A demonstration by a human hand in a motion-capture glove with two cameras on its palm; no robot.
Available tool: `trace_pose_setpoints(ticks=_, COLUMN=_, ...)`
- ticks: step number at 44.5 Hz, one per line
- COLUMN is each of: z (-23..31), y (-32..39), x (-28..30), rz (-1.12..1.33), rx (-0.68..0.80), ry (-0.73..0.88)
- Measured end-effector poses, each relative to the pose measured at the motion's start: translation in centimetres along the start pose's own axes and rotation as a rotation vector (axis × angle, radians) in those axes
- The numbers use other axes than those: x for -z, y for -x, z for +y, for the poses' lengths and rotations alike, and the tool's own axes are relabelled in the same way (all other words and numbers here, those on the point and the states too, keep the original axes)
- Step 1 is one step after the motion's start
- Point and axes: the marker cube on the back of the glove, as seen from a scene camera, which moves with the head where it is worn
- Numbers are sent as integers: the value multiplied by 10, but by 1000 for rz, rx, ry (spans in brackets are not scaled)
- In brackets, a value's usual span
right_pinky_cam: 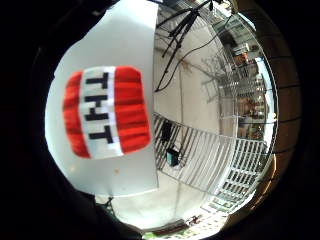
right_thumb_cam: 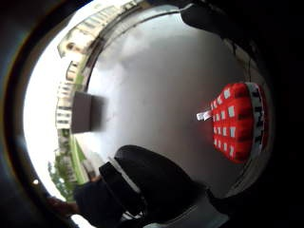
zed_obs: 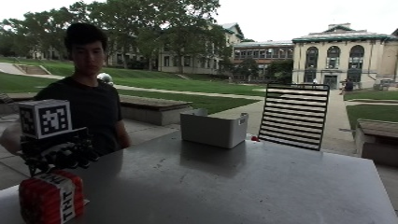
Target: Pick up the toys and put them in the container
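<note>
One red TNT toy (zed_obs: pixel 51 197) on table (zed_obs: pixel 236 186), gloved right hand (zed_obs: pixel 59 154) above, fingers' state unclear, container (zed_obs: pixel 213 128) well apart.

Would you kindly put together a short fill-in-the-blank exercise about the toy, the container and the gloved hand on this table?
1. The red toy block has a white band printed with the letters ____.
2. The gloved right hand hovers directly ____ the toy block.
3. The white container stands at the far side of the table, in front of a black ____ with a slatted back.
4. Inside the container, ____ toys can be seen from the outside view.

Missing words: TNT; above; chair; no
</note>
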Motion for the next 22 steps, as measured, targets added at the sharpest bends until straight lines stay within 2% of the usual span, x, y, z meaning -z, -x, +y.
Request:
trace_pose_setpoints(ticks=8, z=5, y=-23, x=-42, rz=20, rx=-42, ry=65)
trace_pose_setpoints(ticks=22, z=5, y=-31, x=-54, rz=41, rx=-49, ry=90)
